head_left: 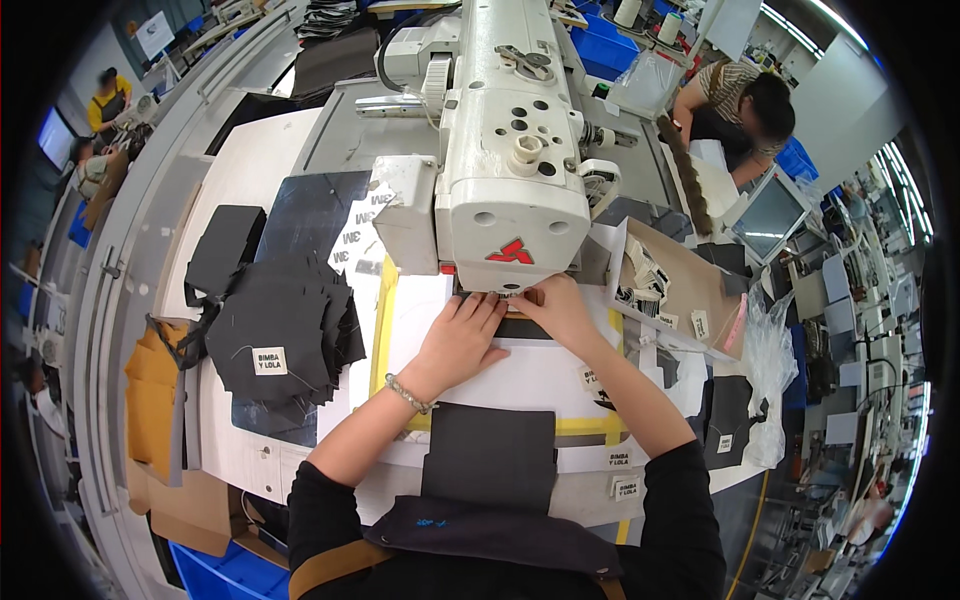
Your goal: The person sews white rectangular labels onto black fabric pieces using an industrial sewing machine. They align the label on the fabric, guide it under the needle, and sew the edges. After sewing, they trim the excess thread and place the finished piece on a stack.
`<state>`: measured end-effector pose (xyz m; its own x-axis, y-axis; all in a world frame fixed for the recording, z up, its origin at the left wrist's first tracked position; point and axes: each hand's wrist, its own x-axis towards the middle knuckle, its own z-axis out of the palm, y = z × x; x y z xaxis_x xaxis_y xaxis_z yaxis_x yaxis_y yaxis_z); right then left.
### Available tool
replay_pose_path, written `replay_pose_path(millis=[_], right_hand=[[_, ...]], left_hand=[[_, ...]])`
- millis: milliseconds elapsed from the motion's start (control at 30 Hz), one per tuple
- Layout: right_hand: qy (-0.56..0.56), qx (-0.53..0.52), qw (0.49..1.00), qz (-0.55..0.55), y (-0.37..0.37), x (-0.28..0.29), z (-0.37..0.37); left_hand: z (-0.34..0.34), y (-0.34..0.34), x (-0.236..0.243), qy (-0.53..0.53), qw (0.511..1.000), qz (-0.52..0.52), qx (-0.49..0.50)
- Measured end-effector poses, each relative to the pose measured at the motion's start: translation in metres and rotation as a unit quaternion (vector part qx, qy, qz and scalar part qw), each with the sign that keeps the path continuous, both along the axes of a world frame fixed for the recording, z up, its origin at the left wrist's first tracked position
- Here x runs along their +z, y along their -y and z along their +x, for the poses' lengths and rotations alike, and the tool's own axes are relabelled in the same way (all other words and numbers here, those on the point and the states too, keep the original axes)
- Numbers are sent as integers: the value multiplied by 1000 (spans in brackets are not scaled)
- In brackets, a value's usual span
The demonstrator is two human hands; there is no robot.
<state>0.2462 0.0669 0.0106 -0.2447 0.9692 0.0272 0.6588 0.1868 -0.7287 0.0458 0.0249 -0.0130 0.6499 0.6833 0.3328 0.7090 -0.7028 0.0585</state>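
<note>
Left hand [460,336]: laid flat, palm down, fingers straight and close together, thumb out to the side. Holds nothing in a grip; fingertips rest at a dark piece [527,329] right below the sewing machine head [515,190]. Beaded bracelet [408,393] on that wrist.

Right hand [556,312]: thumb and index drawn close together, tips at the far edge of the same piece, near the left fingertips. Cannot tell whether anything is pinched; the contact is small and partly hidden.

Dark piece lies on a smooth white sheet [475,385] edged with yellow tape [381,335]. Machine casing white, hard, glossy, rounded at the front, red emblem on its face.

Near the body, a black panel [490,450], matte, roughly rectangular. Left on the bench [225,435]: fanned stack of black pieces [275,320], edges uneven, small pale square label [269,361] on top, loose thread beside it. Farther left, folded mustard-coloured material [155,390]. Right: shallow cardboard tray [712,285] with pale labels inside; beside it crumpled clear plastic [775,370], thin and shiny.
</note>
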Motion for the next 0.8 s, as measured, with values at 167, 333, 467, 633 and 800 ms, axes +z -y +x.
replay_pose_path(millis=[167, 333, 467, 633, 800], right_hand=[[141, 140, 955, 220, 8, -8, 23], [192, 239, 905, 294, 12, -7, 33], [203, 249, 899, 297, 19, -14, 34], [211, 255, 899, 287, 19, -18, 31], [200, 275, 896, 284, 10, -20, 31]], left_hand=[[-5, -3, 8, 12, 999, -32, -13], [-9, -6, 9, 15, 996, -86, -21], [-10, -10, 18, 11, 992, -120, -39], [-18, -8, 7, 32, 996, -64, -51], [-26, -4, 14, 63, 994, -83, 15]])
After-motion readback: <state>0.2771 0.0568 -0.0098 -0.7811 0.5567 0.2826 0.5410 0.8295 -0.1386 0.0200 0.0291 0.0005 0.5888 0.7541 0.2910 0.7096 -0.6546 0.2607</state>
